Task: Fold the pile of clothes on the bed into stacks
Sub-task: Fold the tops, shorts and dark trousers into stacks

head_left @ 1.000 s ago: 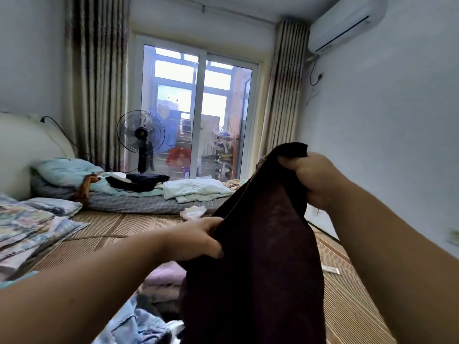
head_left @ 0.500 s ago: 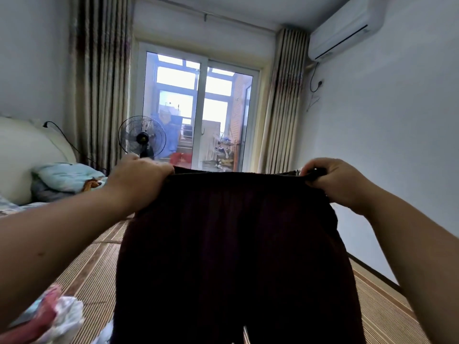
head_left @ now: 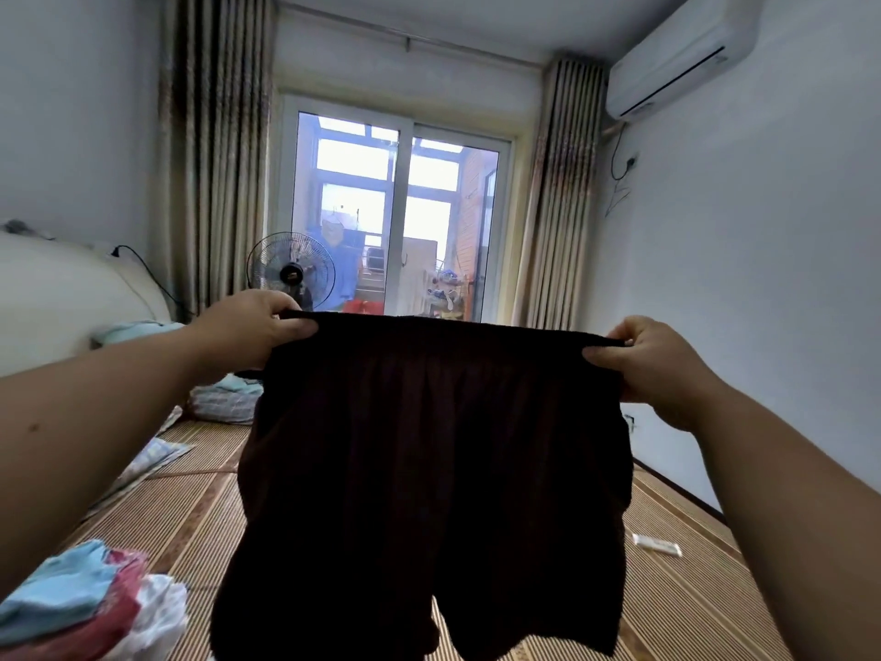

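Both hands grip a pair of dark shorts (head_left: pixel 429 460) by the waistband and hold it spread out in the air: the left hand (head_left: pixel 248 329) is clenched on the left end of the band, the right hand (head_left: pixel 653 364) pinches the right end between thumb and fingers. The shorts hang flat and upright over the middle of the bed, their two leg openings low in the near view, and they hide most of the bed behind them.

Under them lies a woven straw mat (head_left: pixel 190 512) that covers the bed, striped in tan and brown. On the near left of the mat sits a loose pile of clothes (head_left: pixel 90 608) in light blue, red and white. Further off on the left lies patterned bedding (head_left: pixel 157 458), and beyond it a checked pillow (head_left: pixel 221 405) with pale blue fabric on top, next to a cream headboard (head_left: pixel 62 298). A small white tube (head_left: pixel 657 546) lies on the mat at the right.

At the far end stands a fan (head_left: pixel 291 271) in front of a sliding glass door (head_left: pixel 395 217) with striped curtains (head_left: pixel 214 150) drawn back on either side. An air conditioner (head_left: pixel 677 52) is mounted high on the right wall, a cable hanging below it.
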Action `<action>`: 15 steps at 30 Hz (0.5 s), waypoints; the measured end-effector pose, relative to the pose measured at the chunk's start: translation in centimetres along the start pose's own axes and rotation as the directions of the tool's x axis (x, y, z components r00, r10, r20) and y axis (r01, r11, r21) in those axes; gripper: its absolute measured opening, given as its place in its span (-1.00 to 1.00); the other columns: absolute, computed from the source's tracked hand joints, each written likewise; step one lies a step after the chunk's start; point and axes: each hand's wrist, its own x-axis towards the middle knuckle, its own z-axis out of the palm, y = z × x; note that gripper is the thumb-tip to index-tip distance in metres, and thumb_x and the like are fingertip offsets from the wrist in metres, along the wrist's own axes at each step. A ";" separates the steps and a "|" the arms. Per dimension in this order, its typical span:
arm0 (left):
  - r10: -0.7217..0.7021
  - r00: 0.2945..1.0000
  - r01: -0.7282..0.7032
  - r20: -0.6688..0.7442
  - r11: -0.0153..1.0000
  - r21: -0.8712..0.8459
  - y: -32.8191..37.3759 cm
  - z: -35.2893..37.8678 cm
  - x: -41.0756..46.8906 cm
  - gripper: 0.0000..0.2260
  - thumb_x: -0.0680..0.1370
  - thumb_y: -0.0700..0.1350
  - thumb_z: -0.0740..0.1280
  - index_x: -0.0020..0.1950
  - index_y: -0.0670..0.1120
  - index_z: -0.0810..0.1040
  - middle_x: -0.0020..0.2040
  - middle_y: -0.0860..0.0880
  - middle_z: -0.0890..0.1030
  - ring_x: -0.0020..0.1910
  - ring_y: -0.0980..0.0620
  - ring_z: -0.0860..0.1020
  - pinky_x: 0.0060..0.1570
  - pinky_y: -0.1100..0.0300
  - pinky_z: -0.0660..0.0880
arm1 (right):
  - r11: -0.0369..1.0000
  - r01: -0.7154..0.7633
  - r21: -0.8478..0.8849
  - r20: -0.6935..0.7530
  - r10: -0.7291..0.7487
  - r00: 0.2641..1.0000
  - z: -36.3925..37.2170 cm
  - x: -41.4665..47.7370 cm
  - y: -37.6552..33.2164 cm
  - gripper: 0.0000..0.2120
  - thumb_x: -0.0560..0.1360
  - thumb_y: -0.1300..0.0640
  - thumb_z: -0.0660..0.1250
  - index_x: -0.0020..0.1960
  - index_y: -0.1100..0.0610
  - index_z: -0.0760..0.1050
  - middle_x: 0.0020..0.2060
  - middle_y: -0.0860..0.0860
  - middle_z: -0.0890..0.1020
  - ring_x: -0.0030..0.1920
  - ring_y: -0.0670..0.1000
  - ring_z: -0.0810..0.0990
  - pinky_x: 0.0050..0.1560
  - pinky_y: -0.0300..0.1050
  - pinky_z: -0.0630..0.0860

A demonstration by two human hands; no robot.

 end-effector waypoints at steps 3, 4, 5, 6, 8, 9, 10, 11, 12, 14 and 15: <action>-0.122 0.991 0.132 0.050 0.918 -0.374 -0.1 0.3 0.1 -0.92 0.53 -0.14 0.40 0.00 -0.09 0.55 -0.18 -0.16 0.60 -0.35 0.01 0.61 -0.40 0.19 0.53 | 0.998 -0.052 -0.037 -0.045 0.051 0.998 1.0 0.5 -0.1 -0.88 0.52 0.17 0.38 -0.07 0.12 0.44 -0.14 0.13 0.60 -0.20 0.09 0.62 -0.37 -0.11 0.50; -0.145 0.989 0.146 0.032 0.905 -0.400 0.0 0.5 0.2 -0.89 0.52 -0.14 0.41 0.02 -0.09 0.55 -0.17 -0.15 0.61 -0.35 0.01 0.61 -0.41 0.20 0.53 | 0.995 -0.067 -0.069 -0.082 0.062 0.995 1.4 0.6 -0.1 -0.88 0.51 0.15 0.39 -0.07 0.11 0.44 -0.14 0.13 0.60 -0.17 0.11 0.62 -0.34 -0.10 0.48; -0.167 0.986 0.151 -0.020 0.928 -0.342 0.2 0.9 0.3 -0.87 0.51 -0.13 0.43 0.02 -0.08 0.55 -0.16 -0.13 0.61 -0.32 0.01 0.61 -0.40 0.20 0.51 | 0.992 -0.087 -0.088 -0.130 0.075 0.989 2.0 0.6 -0.3 -0.88 0.49 0.14 0.39 -0.06 0.11 0.46 -0.15 0.12 0.60 -0.16 0.12 0.61 -0.32 -0.11 0.47; -0.187 0.978 0.161 -0.094 0.960 -0.227 0.6 1.5 0.4 -0.85 0.49 -0.10 0.45 0.01 -0.07 0.55 -0.13 -0.11 0.61 -0.27 0.00 0.59 -0.37 0.21 0.46 | 0.990 -0.114 -0.088 -0.180 0.096 0.979 2.7 0.6 -0.7 -0.88 0.47 0.14 0.39 -0.05 0.14 0.48 -0.15 0.12 0.60 -0.17 0.12 0.60 -0.31 -0.13 0.45; -0.217 0.952 0.207 -0.217 0.976 -0.068 2.5 2.8 0.3 -0.88 0.47 -0.10 0.44 -0.05 -0.09 0.57 -0.09 -0.12 0.62 -0.21 -0.05 0.56 -0.34 0.16 0.42 | 0.988 -0.153 -0.024 -0.256 0.142 0.956 4.3 0.7 -1.7 -0.82 0.43 0.16 0.40 -0.02 0.23 0.52 -0.13 0.18 0.62 -0.14 0.17 0.60 -0.26 -0.09 0.49; -0.236 0.947 0.223 -0.217 0.971 -0.087 3.8 3.5 0.2 -0.91 0.48 -0.12 0.43 -0.10 -0.12 0.57 -0.08 -0.14 0.62 -0.21 -0.06 0.56 -0.29 0.14 0.46 | 0.988 -0.152 0.025 -0.270 0.153 0.951 5.2 0.6 -2.5 -0.79 0.43 0.17 0.40 0.00 0.26 0.52 -0.11 0.21 0.62 -0.12 0.20 0.62 -0.20 -0.03 0.55; -0.258 0.951 0.232 -0.172 0.960 -0.154 5.1 4.2 0.2 -0.92 0.49 -0.15 0.42 -0.14 -0.14 0.56 -0.08 -0.16 0.62 -0.21 -0.06 0.57 -0.24 0.12 0.50 | 0.987 -0.143 0.079 -0.258 0.159 0.953 6.0 0.5 -3.3 -0.79 0.43 0.19 0.42 0.01 0.27 0.52 -0.09 0.22 0.62 -0.11 0.22 0.63 -0.12 0.05 0.61; -0.280 0.954 0.245 -0.108 0.935 -0.257 6.5 4.9 0.1 -0.91 0.50 -0.17 0.41 -0.16 -0.15 0.54 -0.09 -0.15 0.62 -0.21 -0.06 0.58 -0.22 0.12 0.55 | 0.982 -0.129 0.140 -0.222 0.158 0.962 6.7 0.3 -4.2 -0.79 0.44 0.20 0.43 0.01 0.25 0.50 -0.08 0.22 0.61 -0.10 0.22 0.64 -0.07 0.11 0.63; -0.302 0.953 0.269 -0.036 0.894 -0.359 8.0 5.6 -0.1 -0.90 0.51 -0.18 0.41 -0.14 -0.17 0.53 -0.10 -0.15 0.63 -0.20 -0.07 0.60 -0.21 0.10 0.58 | 0.972 -0.116 0.205 -0.166 0.151 0.975 7.3 0.0 -5.1 -0.80 0.46 0.20 0.44 0.00 0.21 0.46 -0.07 0.21 0.60 -0.10 0.20 0.64 -0.10 0.12 0.65; -0.273 0.958 0.281 0.092 0.816 -0.505 10.9 6.5 -0.7 -0.91 0.51 -0.19 0.40 -0.10 -0.18 0.53 -0.12 -0.16 0.63 -0.17 -0.10 0.64 -0.21 0.10 0.59 | 0.938 -0.086 0.335 -0.031 0.103 0.994 8.3 -0.8 -6.7 -0.83 0.50 0.21 0.42 -0.07 0.15 0.41 -0.11 0.17 0.58 -0.17 0.12 0.65 -0.29 0.00 0.66; -0.215 0.968 0.252 0.133 0.792 -0.555 12.2 6.8 -1.1 -0.92 0.53 -0.19 0.38 -0.11 -0.18 0.53 -0.13 -0.17 0.63 -0.20 -0.09 0.65 -0.21 0.09 0.60 | 0.924 -0.063 0.377 0.025 0.057 0.998 8.6 -1.2 -7.3 -0.87 0.53 0.21 0.38 -0.07 0.13 0.41 -0.13 0.15 0.59 -0.19 0.10 0.65 -0.35 -0.03 0.64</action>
